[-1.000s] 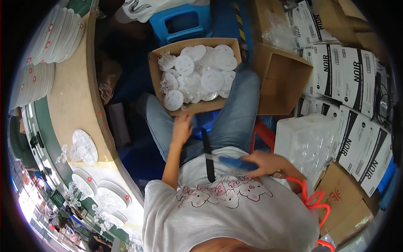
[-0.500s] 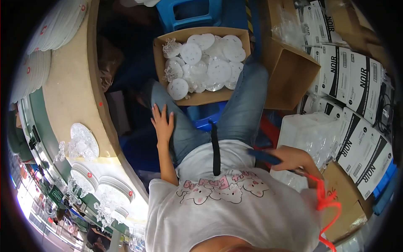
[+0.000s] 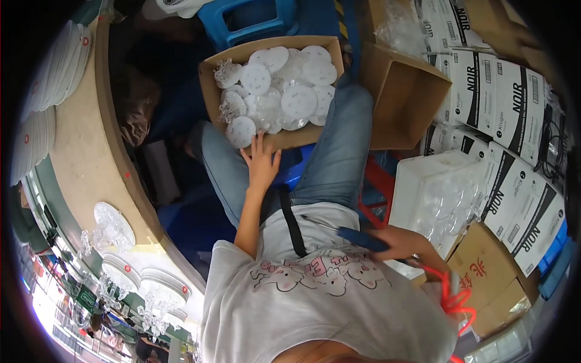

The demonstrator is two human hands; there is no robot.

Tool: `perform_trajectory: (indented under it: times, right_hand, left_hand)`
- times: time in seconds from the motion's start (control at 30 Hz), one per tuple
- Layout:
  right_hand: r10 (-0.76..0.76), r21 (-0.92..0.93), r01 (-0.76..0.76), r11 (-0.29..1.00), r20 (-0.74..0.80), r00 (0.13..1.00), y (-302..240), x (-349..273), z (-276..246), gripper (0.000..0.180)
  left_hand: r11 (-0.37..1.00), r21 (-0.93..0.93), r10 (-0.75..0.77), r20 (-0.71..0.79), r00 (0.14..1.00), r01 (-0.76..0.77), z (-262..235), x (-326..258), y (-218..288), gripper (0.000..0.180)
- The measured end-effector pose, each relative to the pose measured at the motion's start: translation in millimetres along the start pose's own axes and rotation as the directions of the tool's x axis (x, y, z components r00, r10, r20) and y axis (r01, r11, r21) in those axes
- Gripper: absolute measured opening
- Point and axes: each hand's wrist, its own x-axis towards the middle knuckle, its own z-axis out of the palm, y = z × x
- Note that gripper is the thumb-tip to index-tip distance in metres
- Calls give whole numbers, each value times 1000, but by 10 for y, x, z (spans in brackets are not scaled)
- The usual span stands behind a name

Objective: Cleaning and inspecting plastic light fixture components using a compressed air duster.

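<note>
Head view. The left hand, just off centre towards ten o'clock, lies with its fingers spread apart at the near rim of a shallow brown cardboard box at twelve o'clock. Its fingertips are close to the lowest of the round, flat, white discs heaped there; whether they touch it cannot be told. The box sits between the spread legs in blue jeans, presumably so that its contents lie within reach; its support is hidden. Clear, branching plastic pieces lie along its nine o'clock side.

At four o'clock, the right hand has its fingers wrapped around a dark-blue, elongated handheld tool, blurred, whose front end points towards ten o'clock. A coiled, bright-red cord appears to trail from its rear, perhaps placed to the outer side to keep the lap free.

The curved, beige tabletop at nine o'clock bears stacked, round, white plates at ten o'clock, probably grouped on edge to save room. An upright-walled brown carton stands at two o'clock, beside the box; a white, block-shaped container with clear plastic stands at three o'clock.
</note>
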Motion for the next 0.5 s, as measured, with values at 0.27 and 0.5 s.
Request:
perform_trajectory:
  times: [0.27,0.5]
  right_hand:
    - [-27,-170,43,984,99,995,-271,557,-209,42]
    - [-131,-254,151,955,95,987,-645,1138,-271,38]
  left_hand:
    - [967,175,-177,-54,983,184,-356,-347,-672,39]
    - [962,-27,-271,-208,940,271,-412,-264,-1066,40]
